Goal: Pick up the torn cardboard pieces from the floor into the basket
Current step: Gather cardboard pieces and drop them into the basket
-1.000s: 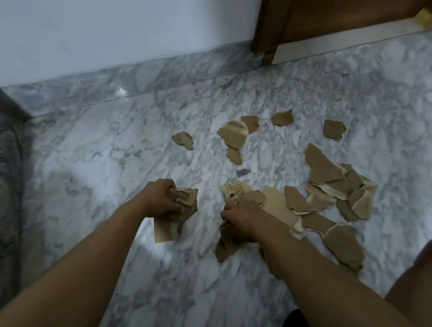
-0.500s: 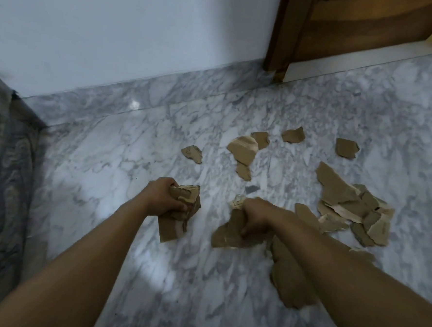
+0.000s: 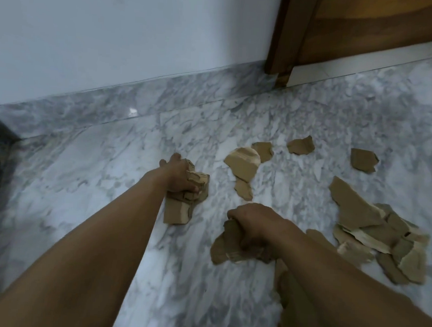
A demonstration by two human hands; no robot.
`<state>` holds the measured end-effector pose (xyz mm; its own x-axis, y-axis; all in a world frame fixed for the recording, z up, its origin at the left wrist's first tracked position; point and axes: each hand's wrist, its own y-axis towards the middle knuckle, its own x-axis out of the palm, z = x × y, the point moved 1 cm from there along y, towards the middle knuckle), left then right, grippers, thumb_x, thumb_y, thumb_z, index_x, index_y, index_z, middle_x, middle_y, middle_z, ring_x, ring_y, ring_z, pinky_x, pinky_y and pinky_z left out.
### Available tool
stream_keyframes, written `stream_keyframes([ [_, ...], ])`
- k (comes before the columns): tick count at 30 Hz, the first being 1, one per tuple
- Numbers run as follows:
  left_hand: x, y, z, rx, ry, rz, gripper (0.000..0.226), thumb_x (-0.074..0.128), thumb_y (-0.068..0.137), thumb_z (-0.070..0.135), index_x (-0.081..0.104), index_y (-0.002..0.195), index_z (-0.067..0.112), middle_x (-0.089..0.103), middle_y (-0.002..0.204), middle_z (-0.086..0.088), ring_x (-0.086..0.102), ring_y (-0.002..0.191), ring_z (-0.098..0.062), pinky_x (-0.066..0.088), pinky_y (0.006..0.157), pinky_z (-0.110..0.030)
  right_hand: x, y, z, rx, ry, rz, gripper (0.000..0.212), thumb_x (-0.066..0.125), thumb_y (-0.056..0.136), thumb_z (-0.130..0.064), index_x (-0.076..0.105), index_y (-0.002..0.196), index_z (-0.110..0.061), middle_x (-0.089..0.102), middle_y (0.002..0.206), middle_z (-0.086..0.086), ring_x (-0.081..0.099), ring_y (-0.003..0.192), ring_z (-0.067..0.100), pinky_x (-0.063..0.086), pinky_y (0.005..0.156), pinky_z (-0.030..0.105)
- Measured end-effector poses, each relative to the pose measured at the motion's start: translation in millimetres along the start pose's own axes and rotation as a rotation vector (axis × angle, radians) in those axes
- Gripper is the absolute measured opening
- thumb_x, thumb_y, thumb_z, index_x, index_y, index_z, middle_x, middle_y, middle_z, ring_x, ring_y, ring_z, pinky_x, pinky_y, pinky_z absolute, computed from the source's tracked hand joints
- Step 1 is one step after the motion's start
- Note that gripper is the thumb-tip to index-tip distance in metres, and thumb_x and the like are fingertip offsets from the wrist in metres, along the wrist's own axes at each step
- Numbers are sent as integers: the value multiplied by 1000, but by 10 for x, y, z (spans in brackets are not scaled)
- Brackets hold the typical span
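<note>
The left hand (image 3: 178, 177) curls tight round a wad of torn cardboard (image 3: 181, 209), while the right hand (image 3: 254, 223) grips a darker clump of pieces (image 3: 223, 249) low over the marble floor (image 3: 95, 181); blur makes it hard to tell whether that clump is lifted or resting. Loose scraps (image 3: 242, 162) lie beyond the hands and a heap (image 3: 358, 215) sits at the right, partly hidden under the right forearm (image 3: 329, 284)

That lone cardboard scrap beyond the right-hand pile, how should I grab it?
Pinch the lone scrap at its near edge, from above; it lies flat on the floor, clear of other pieces, so a fingertip probably must slide under first.
</note>
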<state>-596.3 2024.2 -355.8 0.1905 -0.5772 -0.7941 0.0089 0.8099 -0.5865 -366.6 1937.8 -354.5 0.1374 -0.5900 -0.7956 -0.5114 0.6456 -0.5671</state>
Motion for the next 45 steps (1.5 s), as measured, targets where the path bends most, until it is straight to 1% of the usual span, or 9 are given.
stream_keyframes([
  [8, -60, 102, 60, -24, -9, 41, 75, 77, 75, 53, 52, 130, 6, 43, 137, -16, 52, 114, -31, 49, 91, -36, -58, 30, 25, 2, 26, 15, 47, 83, 70, -34, 55, 107, -25, 63, 107, 6, 60, 92, 26, 39, 70, 33],
  [18, 28, -166, -30, 2, -280, 56, 53, 83, 74, 37, 56, 112, 12, 57, 113, -8, 51, 96, -24, 42, 72, -30, 135, -115, 124, 105, 206, 138, 32, 77, 73, -36, 62, 96, -19, 64, 103, 4, 62, 95, 25, 47, 75, 33],
  [23, 160, -476, -83, 45, -527, 145, 46, 86, 72, 27, 52, 101, 18, 62, 100, -4, 57, 85, -18, 42, 59, -29, 131, -237, 339, 306, 797, 341, 56, 87, 60, -57, 69, 103, -24, 69, 99, -6, 65, 92, 15, 54, 79, 34],
  [29, 256, -842, 155, 38, -1052, 175, 33, 79, 80, 13, 61, 106, 21, 68, 108, -13, 68, 92, -28, 60, 66, -44, -64, -328, 201, 418, 1614, 428, 50, 90, 71, -33, 72, 111, -9, 77, 101, 5, 74, 93, 22, 61, 84, 40],
  [32, 251, -966, 493, 84, -1170, 36, 24, 66, 91, 9, 63, 114, 15, 66, 112, -18, 65, 83, -27, 52, 53, -33, -99, -299, 49, 427, 1728, 448, 44, 86, 76, -24, 71, 115, -10, 76, 105, 9, 74, 92, 26, 62, 77, 42],
  [35, 197, -1055, 701, 98, -1265, -114, 30, 53, 94, 3, 62, 119, 16, 65, 111, -16, 65, 89, -30, 59, 70, -43, -113, -371, 9, 429, 1792, 438, 37, 80, 82, -18, 69, 116, -12, 76, 104, 12, 74, 90, 30, 62, 69, 43],
  [37, 184, -1095, 757, 59, -1237, -149, 35, 48, 91, 0, 64, 117, 18, 65, 112, -15, 64, 101, -35, 56, 88, -55, -64, -482, -6, 407, 1819, 400, 30, 74, 86, -13, 70, 116, -12, 76, 103, 13, 73, 95, 33, 62, 79, 49],
  [41, 225, -1165, 842, 111, -1068, -174, 22, 47, 96, 15, 61, 112, 16, 65, 111, -12, 64, 103, -33, 53, 94, -55, 65, -694, -90, 413, 1821, 405, 22, 68, 90, -9, 70, 111, -16, 76, 102, 11, 72, 95, 30, 61, 85, 46],
  [45, 297, -1215, 967, 162, -936, -231, 37, 59, 92, 42, 55, 121, 20, 60, 120, -5, 62, 107, -26, 54, 94, -50, 202, -859, -72, 488, 1816, 463, 51, 77, 86, -15, 53, 130, -9, 68, 118, 16, 70, 101, 32, 60, 88, 49],
])
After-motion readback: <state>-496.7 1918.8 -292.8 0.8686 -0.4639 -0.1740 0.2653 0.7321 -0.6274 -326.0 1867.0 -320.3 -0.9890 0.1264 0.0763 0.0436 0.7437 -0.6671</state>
